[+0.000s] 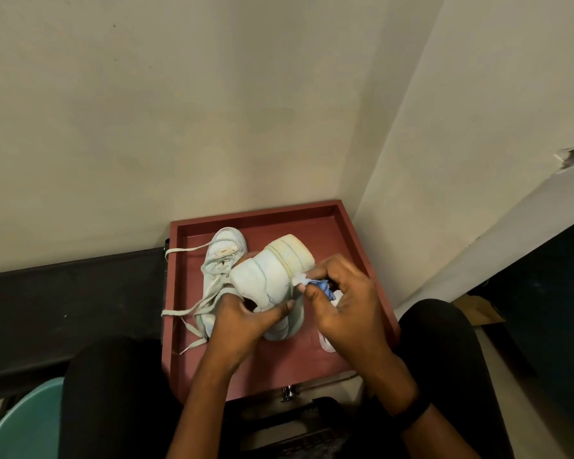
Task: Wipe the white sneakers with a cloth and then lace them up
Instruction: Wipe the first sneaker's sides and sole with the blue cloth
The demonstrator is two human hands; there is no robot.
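Note:
My left hand [242, 318] grips a white sneaker [272, 276] by its opening and holds it tilted above the red-brown tray [342, 226], with its yellowed sole turned up and away. My right hand [338, 299] pinches a white and blue cloth [315, 284] against the sneaker's side, near the sole edge. A second white sneaker [221, 256] lies in the tray at the left. Its loose laces [193, 309] trail over the tray's left rim.
A cream wall corner stands close behind the tray. A black ledge [63, 293] runs along the left. A teal round object [27, 422] sits at the bottom left. My knees in black flank the tray. A white lace end [325, 342] lies by my right wrist.

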